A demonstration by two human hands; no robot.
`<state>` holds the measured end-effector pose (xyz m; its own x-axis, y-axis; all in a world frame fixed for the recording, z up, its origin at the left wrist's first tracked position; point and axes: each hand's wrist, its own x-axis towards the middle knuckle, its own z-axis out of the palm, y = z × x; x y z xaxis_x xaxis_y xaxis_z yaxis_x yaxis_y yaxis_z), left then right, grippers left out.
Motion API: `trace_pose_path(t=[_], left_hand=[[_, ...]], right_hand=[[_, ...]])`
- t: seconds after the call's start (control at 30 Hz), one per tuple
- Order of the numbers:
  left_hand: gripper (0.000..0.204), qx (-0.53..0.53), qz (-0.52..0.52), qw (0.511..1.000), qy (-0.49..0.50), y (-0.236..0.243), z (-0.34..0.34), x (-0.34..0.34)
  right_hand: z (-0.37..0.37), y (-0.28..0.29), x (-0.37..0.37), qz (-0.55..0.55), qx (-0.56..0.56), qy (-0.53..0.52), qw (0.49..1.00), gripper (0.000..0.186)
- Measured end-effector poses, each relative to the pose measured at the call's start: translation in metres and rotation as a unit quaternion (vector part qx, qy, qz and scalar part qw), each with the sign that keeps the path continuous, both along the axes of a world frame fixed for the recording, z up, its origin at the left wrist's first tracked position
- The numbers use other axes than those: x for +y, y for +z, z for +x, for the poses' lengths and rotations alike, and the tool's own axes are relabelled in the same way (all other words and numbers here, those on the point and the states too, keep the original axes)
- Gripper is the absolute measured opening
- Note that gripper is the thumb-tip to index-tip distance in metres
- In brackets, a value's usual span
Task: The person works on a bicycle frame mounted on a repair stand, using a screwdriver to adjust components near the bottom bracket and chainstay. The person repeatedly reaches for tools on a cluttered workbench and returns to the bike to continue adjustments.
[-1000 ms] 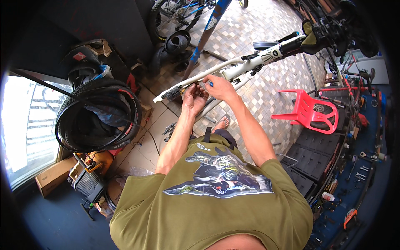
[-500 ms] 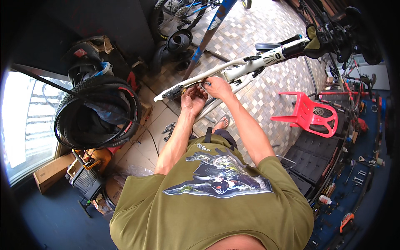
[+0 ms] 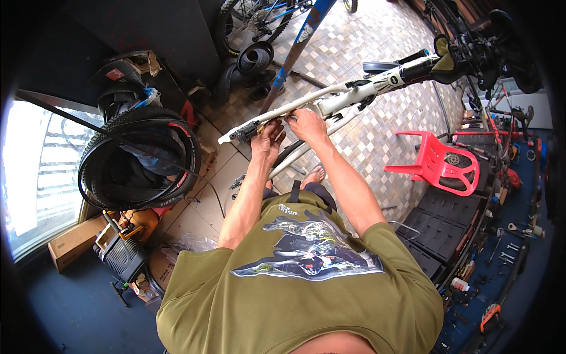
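Observation:
A white bicycle frame (image 3: 336, 104) slants across the middle, its fork-and-handlebar end toward the upper right. At its lower left end, a dark mechanical part (image 3: 244, 132) sits on the frame. Beside that part is my left hand (image 3: 266, 143), palm turned up and fingers curled against the underside of the tube. My right hand (image 3: 308, 125) works close to it, fingers bent in a pinch at the same tube. Whatever the fingertips grip is too small or hidden to make out. A worn blue post (image 3: 295, 47) rises just behind the frame.
Bicycle tyres (image 3: 138, 159) are stacked at the left, near a bright window. A red plastic chair (image 3: 439, 162) lies tipped to the right, beside black storage boxes (image 3: 445, 221). Wrenches (image 3: 508, 252) and other tools line the far right. A blue bicycle (image 3: 253, 23) stands at the back.
My left hand has shifted slightly left along the tube, its fingers reaching nearer the dark part. The right hand has moved a little left. One foot below has shifted slightly.

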<state>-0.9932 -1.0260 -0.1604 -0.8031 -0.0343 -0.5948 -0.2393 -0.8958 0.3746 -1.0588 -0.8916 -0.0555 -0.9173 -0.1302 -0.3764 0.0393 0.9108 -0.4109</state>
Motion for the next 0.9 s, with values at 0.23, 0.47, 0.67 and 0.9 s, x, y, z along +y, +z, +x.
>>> trace_pose_path(t=[0.23, 0.47, 0.67, 0.9], left_hand=[[0.025, 0.031, -0.127, 0.991, 0.005, 0.017, 0.0, 0.003], [0.02, 0.031, -0.086, 0.995, 0.024, 0.021, -0.002, 0.008], [0.023, 0.048, -0.111, 0.992, 0.021, 0.019, -0.001, 0.004], [0.022, 0.046, -0.135, 0.99, 0.004, 0.017, -0.001, 0.004]], right_hand=[[0.0, -0.005, -0.003, 0.026, 0.007, -0.005, 1.0, 0.032], [0.011, 0.011, -0.006, 0.022, 0.021, -0.022, 0.999, 0.032], [0.033, 0.018, -0.003, -0.105, 0.044, -0.002, 0.994, 0.038], [0.024, 0.007, 0.008, -0.267, -0.144, -0.05, 0.952, 0.051]])
